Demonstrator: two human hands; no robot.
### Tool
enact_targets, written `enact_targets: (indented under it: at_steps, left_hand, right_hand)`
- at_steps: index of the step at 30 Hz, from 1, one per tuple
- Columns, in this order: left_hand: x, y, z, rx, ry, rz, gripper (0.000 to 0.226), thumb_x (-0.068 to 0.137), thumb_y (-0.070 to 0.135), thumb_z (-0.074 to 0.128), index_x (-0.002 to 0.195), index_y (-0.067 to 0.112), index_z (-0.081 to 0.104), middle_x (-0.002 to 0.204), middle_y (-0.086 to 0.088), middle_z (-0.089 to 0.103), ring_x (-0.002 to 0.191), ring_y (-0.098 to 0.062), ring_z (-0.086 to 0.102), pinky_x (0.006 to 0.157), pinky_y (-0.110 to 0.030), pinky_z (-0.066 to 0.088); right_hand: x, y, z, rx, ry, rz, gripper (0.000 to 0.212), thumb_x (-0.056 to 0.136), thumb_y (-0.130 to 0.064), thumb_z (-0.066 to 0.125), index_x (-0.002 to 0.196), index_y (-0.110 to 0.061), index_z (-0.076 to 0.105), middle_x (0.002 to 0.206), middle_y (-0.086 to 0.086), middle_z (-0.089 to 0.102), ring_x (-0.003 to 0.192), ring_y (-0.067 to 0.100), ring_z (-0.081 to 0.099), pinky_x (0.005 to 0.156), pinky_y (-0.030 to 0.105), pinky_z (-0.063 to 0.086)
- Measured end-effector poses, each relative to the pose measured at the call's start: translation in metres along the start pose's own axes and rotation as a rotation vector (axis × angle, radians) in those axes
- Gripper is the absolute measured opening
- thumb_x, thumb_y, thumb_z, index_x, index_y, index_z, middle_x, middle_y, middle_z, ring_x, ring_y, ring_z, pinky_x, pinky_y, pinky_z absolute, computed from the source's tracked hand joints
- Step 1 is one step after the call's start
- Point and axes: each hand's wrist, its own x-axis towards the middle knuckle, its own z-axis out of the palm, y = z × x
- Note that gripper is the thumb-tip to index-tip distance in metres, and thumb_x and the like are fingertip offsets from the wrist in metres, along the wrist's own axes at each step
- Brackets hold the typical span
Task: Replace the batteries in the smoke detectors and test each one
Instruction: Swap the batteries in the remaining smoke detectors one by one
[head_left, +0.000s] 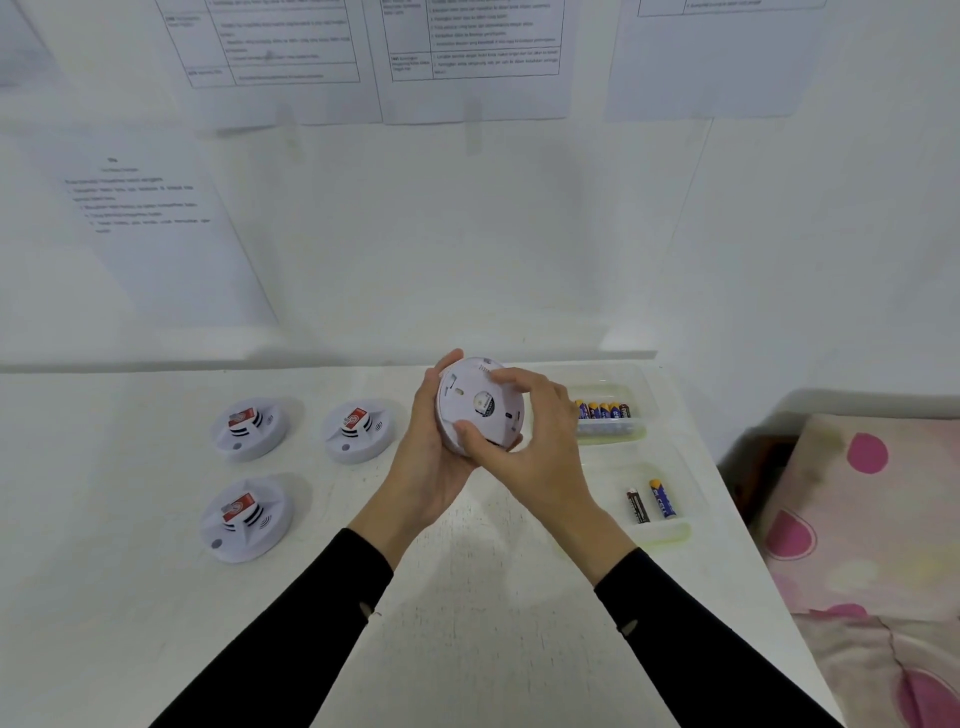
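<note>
My right fingers (511, 378) are gripping the detector (470, 402) at its rim, left fingers (448, 361) cupping it from behind, tilted above the desk (467, 571). Twisting hard on smooth plastic, I'm risking a slip and drop, or snapping tabs.

Four smoke detectors (249, 428) (358, 430) (247, 519) show: three on the table (467, 597) at left, one smoke detector (478, 405) raised at centre. At right, the far tray (613, 431) holds five batteries (602, 410), the near tray (670, 532) two.
</note>
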Motion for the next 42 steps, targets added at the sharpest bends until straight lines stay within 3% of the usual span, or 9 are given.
enact_targets:
  at_steps: [6, 16, 20, 23, 26, 31, 39, 42]
  left_hand:
    - [0.000, -0.001, 0.004, 0.093, 0.019, 0.063, 0.044, 0.090, 0.048, 0.047, 0.129, 0.031, 0.057, 0.130, -0.008, 0.064, 0.114, -0.027, 0.064, 0.090, -0.042, 0.057]
    - [-0.001, -0.003, 0.003, 0.115, 0.031, 0.066, 0.038, 0.104, 0.046, 0.031, 0.124, 0.032, 0.060, 0.132, -0.009, 0.062, 0.106, -0.023, 0.069, 0.078, -0.036, 0.058]
    - [-0.002, -0.001, 0.003, 0.123, 0.027, 0.082, 0.036, 0.103, 0.044, 0.036, 0.127, 0.030, 0.058, 0.133, -0.010, 0.062, 0.108, -0.024, 0.068, 0.082, -0.037, 0.059]
    - [-0.004, 0.002, 0.005, 0.131, 0.016, 0.103, 0.035, 0.099, 0.042, 0.042, 0.128, 0.029, 0.057, 0.129, -0.009, 0.064, 0.112, -0.025, 0.066, 0.090, -0.040, 0.058]
    - [-0.003, 0.002, 0.006, 0.192, 0.024, 0.120, 0.030, 0.106, 0.036, 0.035, 0.125, 0.030, 0.058, 0.127, -0.007, 0.066, 0.114, -0.025, 0.066, 0.086, -0.039, 0.059]
    - [0.000, 0.000, 0.009, 0.259, 0.065, 0.151, 0.030, 0.106, 0.038, 0.035, 0.126, 0.032, 0.057, 0.127, -0.006, 0.065, 0.116, -0.024, 0.064, 0.082, -0.036, 0.059]
    - [0.003, -0.003, 0.011, 0.294, 0.082, 0.187, 0.028, 0.107, 0.034, 0.035, 0.123, 0.031, 0.058, 0.131, -0.011, 0.062, 0.115, -0.023, 0.064, 0.085, -0.035, 0.057]
    - [0.003, -0.004, 0.011, 0.300, 0.075, 0.202, 0.031, 0.108, 0.034, 0.032, 0.126, 0.028, 0.056, 0.123, -0.006, 0.067, 0.111, -0.020, 0.066, 0.082, -0.031, 0.057]
  right_hand:
    - [0.000, 0.000, 0.004, -0.078, 0.087, -0.049, 0.054, 0.069, -0.048, 0.072, 0.115, -0.025, 0.056, 0.112, -0.019, 0.058, 0.104, 0.003, 0.053, 0.092, 0.038, 0.042]
    - [-0.006, -0.002, 0.013, -0.107, 0.151, 0.000, 0.054, 0.068, -0.050, 0.071, 0.113, -0.024, 0.057, 0.109, -0.017, 0.059, 0.101, 0.005, 0.053, 0.092, 0.034, 0.039]
    - [-0.005, -0.001, 0.010, -0.094, 0.087, -0.028, 0.053, 0.073, -0.049, 0.071, 0.117, -0.025, 0.054, 0.117, -0.017, 0.057, 0.109, 0.005, 0.051, 0.095, 0.035, 0.038]
    - [0.001, 0.003, 0.003, -0.188, 0.036, -0.078, 0.065, 0.069, -0.062, 0.067, 0.119, -0.024, 0.054, 0.119, -0.012, 0.054, 0.111, 0.008, 0.047, 0.093, 0.029, 0.034]
    - [0.012, 0.006, -0.006, -0.369, 0.030, -0.139, 0.069, 0.066, -0.074, 0.062, 0.108, -0.020, 0.057, 0.106, -0.009, 0.056, 0.099, 0.014, 0.050, 0.086, 0.033, 0.034]
    - [0.025, 0.007, -0.012, -0.538, 0.084, -0.265, 0.064, 0.066, -0.074, 0.057, 0.086, -0.014, 0.062, 0.081, -0.007, 0.061, 0.079, 0.018, 0.055, 0.077, 0.039, 0.035]
    - [0.020, 0.005, -0.002, -0.572, 0.076, -0.118, 0.064, 0.066, -0.074, 0.050, 0.086, -0.014, 0.058, 0.078, -0.006, 0.059, 0.075, 0.019, 0.052, 0.074, 0.036, 0.032]
    - [0.017, 0.001, 0.003, -0.557, 0.097, -0.048, 0.063, 0.064, -0.072, 0.049, 0.086, -0.014, 0.057, 0.078, -0.005, 0.058, 0.074, 0.020, 0.052, 0.073, 0.037, 0.033]
